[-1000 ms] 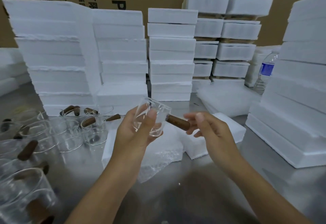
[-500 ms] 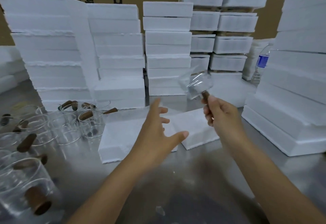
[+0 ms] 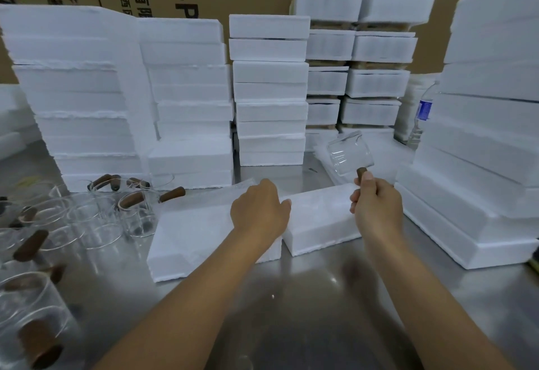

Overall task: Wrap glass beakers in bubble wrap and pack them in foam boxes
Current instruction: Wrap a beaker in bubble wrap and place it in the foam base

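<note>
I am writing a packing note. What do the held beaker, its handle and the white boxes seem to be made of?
Beaker: clear, glossy glass; you can see through it. Handle: matt brown, probably wood, perhaps cork. Boxes: white foam, matt, with grainy, crumbly edges.

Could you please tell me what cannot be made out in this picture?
Head view:
- Left hand fingertips: hidden by its own back; grip unclear.
- Beaker handle: mostly inside the right hand.
- Bottle: half behind a foam stack.
- Near beakers: cut by left edge, blurred.
</note>
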Motion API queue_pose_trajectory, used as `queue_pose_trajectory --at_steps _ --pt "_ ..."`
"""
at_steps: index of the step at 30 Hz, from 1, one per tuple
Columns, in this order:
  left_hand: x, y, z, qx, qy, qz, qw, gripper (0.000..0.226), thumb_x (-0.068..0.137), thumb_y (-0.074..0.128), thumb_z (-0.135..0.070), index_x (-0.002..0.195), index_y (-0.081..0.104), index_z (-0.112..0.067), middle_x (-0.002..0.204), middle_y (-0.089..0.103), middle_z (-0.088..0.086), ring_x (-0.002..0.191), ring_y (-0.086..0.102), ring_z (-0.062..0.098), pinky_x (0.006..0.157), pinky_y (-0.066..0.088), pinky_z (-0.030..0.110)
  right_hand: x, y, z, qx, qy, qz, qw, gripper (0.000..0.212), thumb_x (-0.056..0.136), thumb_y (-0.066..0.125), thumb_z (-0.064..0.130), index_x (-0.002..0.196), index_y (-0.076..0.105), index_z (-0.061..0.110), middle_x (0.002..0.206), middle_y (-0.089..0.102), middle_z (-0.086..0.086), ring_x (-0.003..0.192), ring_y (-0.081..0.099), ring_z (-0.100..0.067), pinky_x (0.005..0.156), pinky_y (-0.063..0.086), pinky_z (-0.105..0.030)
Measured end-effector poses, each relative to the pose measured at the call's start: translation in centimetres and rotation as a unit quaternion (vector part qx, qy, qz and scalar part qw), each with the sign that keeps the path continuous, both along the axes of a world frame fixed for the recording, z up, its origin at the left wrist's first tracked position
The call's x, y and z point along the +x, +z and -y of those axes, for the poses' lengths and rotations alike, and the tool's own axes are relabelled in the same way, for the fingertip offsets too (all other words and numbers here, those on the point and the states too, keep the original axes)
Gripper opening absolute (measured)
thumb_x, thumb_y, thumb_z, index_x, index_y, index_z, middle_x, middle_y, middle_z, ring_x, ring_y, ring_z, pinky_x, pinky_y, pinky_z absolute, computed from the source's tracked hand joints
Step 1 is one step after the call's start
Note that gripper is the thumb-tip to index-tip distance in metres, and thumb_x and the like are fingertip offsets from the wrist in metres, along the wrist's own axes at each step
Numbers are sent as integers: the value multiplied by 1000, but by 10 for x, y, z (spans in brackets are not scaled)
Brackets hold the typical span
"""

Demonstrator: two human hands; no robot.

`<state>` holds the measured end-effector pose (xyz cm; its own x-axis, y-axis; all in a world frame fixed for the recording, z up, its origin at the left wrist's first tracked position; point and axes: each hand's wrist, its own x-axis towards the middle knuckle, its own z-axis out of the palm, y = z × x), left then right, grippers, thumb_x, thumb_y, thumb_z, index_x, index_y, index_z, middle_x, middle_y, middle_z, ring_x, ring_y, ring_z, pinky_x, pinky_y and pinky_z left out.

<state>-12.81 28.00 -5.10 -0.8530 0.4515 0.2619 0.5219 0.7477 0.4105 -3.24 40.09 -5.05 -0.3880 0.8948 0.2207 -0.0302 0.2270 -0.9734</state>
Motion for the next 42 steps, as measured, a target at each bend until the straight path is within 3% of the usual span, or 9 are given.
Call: queue_pose_trajectory --at_steps 4,8,11,14,21,27,33,39,42 --pt "-6 1 0 27 12 -2 1000 20 94 51 -34 98 58 -15 97 59 -2 81 52 20 65 35 27 -2 2 3 18 16 -4 1000 30 101 33 30 93 59 15 66 53 7 57 50 -9 55 36 -21" --pt "-5 2 3 66 3 2 998 17 93 52 -29 89 63 -17 84 56 -6 77 54 18 57 34 25 -1 3 5 14 75 -17 997 30 102 35 25 86 59 18 65 51 6 46 49 2 52 39 -12" --pt "-2 3 12 133 -46 35 990 13 91 56 -30 81 62 -23 69 53 -9 70 55 14 58 38 24 0 6 7 -1 137 -12 990 32 101 37 26 82 61 17 63 54 6 45 50 2 51 40 -14" --pt "6 6 29 224 -83 79 968 18 87 62 -27 69 60 -26 52 47 -10 50 49 1 46 34 12 -1 9 10 -15 180 -4 984 35 101 37 28 77 61 19 58 57 9 44 51 1 50 40 -17" --pt "19 5 68 341 -90 125 927 16 84 63 -17 70 64 -23 65 67 -3 56 57 1 49 37 4 3 7 15 5 268 50 962 37 100 40 29 76 66 17 55 55 11 47 50 -3 55 37 -23" --pt "20 2 74 394 -83 98 910 20 82 61 -9 68 61 -24 70 69 -7 61 56 -2 53 35 4 3 6 21 85 239 74 964 36 100 40 28 76 65 17 49 50 13 43 44 -3 57 36 -24" --pt "26 1 73 453 -61 44 889 17 86 61 -12 74 59 -24 75 65 -13 73 57 -2 64 35 0 5 9 21 82 208 60 973 35 99 42 26 74 64 18 50 48 11 42 43 -1 58 39 -23" --pt "32 4 74 440 -83 14 894 21 89 60 -13 76 58 -29 76 62 -18 77 54 -8 70 34 -1 14 13 18 147 225 95 958 38 98 43 28 63 59 27 66 57 -3 46 44 -1 60 39 -23" --pt "34 5 76 421 -102 0 901 20 89 61 -14 77 59 -30 82 62 -14 80 54 -7 73 33 -1 18 13 15 201 230 138 942 32 97 44 31 70 61 29 60 52 8 50 46 1 59 41 -17"
